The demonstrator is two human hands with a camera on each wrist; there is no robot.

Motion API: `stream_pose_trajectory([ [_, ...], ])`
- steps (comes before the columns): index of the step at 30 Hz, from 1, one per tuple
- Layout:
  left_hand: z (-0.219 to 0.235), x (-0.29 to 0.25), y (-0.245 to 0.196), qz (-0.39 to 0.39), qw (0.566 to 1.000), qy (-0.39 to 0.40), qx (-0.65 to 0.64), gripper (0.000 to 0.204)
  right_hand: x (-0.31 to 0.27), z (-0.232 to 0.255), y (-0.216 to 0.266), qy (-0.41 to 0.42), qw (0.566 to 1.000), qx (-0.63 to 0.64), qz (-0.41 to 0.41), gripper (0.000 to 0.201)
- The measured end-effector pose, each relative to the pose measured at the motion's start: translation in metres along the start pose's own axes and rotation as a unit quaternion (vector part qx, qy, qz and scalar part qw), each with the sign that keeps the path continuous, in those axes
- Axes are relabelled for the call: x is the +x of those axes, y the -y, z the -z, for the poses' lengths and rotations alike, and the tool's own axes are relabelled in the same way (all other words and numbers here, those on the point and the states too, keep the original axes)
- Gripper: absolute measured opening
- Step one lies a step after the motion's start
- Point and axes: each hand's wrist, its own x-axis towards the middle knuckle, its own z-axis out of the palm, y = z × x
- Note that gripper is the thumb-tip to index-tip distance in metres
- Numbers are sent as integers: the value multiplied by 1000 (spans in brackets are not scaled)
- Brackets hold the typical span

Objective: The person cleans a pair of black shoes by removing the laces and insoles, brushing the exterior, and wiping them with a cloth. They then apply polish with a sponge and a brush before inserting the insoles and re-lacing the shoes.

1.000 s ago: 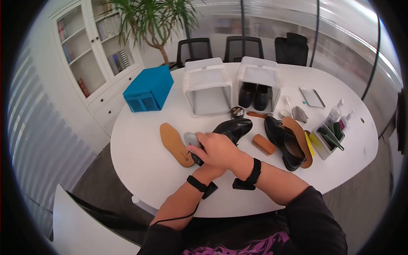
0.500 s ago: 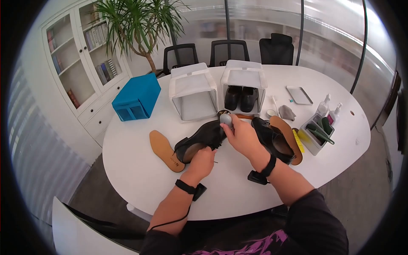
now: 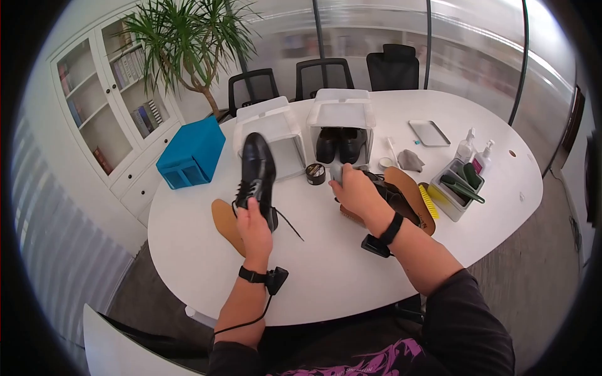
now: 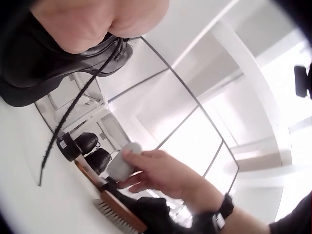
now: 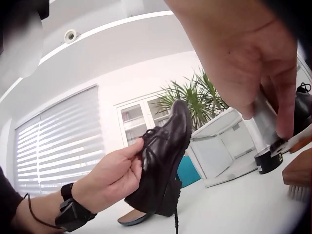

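Observation:
My left hand (image 3: 254, 233) grips a black lace-up shoe (image 3: 257, 164) by its laced part, toe pointing up and away, with one lace dangling to the right. In the right wrist view the left hand (image 5: 111, 181) has its thumb by the laces of the shoe (image 5: 163, 156). My right hand (image 3: 360, 195) pinches a small grey object (image 3: 336, 173) above the other black shoe (image 3: 401, 205). The left wrist view shows that grey object (image 4: 124, 162) between the thumb and fingers of the right hand (image 4: 168, 176).
A tan insole (image 3: 227, 224) lies left, partly under the raised shoe. Behind stand a blue box (image 3: 191, 152), two white boxes, one holding black shoes (image 3: 339, 145), and a round tin (image 3: 315, 174). A brush holder (image 3: 453, 195), yellow brush (image 3: 429, 202) and tray (image 3: 429, 133) stand right.
My left hand has lifted the shoe off the table and turned its toe upward, moving left. My right hand has drawn away from that shoe with the grey object, toward the other shoe.

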Motion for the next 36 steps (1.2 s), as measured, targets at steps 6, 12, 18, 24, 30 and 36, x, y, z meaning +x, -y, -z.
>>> stream_pose_trajectory([
  [6, 9, 17, -11, 57, 922, 62, -378, 40, 2, -12, -5, 32, 999, 14, -19, 41],
  [12, 19, 19, 7, 88, 903, 145, -395, 15, -28, 91, 15, -84, 994, -63, -6, 17],
  [18, 14, 15, -8, 137, 902, 170, -373, 9, -48, 141, -110, 36, 951, -249, -179, 46],
  [24, 12, 7, -25, 192, 930, 158, -271, 10, -73, 135, -160, 59, 970, -136, -194, 43],
  [30, 23, 18, -8, 203, 924, 182, -269, 40, -41, 180, -153, -106, 985, -4, -135, 29],
  [36, 19, 13, -27, 220, 920, 199, -256, 56, -1, 187, -206, -51, 978, -117, -167, 31],
])
